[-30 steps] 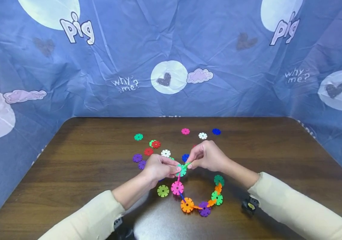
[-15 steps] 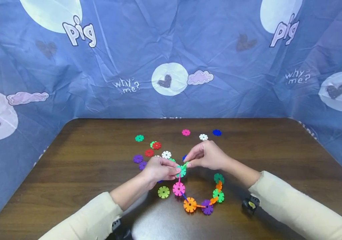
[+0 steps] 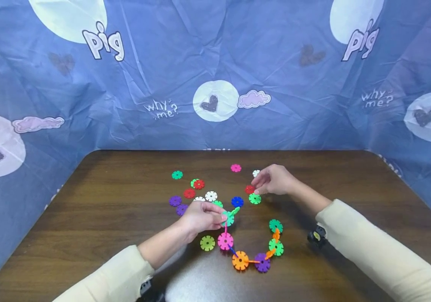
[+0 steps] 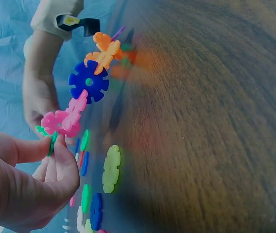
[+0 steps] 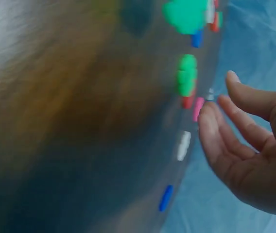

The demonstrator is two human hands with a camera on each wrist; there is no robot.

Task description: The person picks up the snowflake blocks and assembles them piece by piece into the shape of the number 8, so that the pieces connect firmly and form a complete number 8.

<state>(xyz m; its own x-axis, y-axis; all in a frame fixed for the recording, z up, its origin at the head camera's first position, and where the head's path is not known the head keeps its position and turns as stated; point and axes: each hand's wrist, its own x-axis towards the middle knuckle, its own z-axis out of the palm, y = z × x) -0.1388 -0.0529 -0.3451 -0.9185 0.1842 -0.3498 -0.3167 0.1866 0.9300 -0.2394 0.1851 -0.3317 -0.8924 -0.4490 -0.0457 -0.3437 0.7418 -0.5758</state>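
Between thumb and fingers, my left hand (image 3: 202,216) pinches a teal notched plastic disc (image 3: 229,219) at one end of a chain of interlocked discs. Slotted into that disc is a light green one (image 3: 235,212). The chain curves down through a pink disc (image 3: 225,241), an orange disc (image 3: 240,260) and a purple disc (image 3: 262,263), ending at a dark green disc (image 3: 275,225). My right hand (image 3: 275,180) reaches over a loose red disc (image 3: 250,189) and a bright green disc (image 3: 254,199). In the right wrist view its thumb and fingers stand apart, holding nothing.
Loose discs lie scattered on the brown table (image 3: 124,218): a blue disc (image 3: 237,201), a white disc (image 3: 211,196), a purple disc (image 3: 175,201), a yellow-green disc (image 3: 207,243) and several more. A blue printed cloth (image 3: 170,58) hangs behind the table.
My right hand has let go of the light green disc and moved up and to the right. The left hand keeps its pinch on the teal disc, almost in place.
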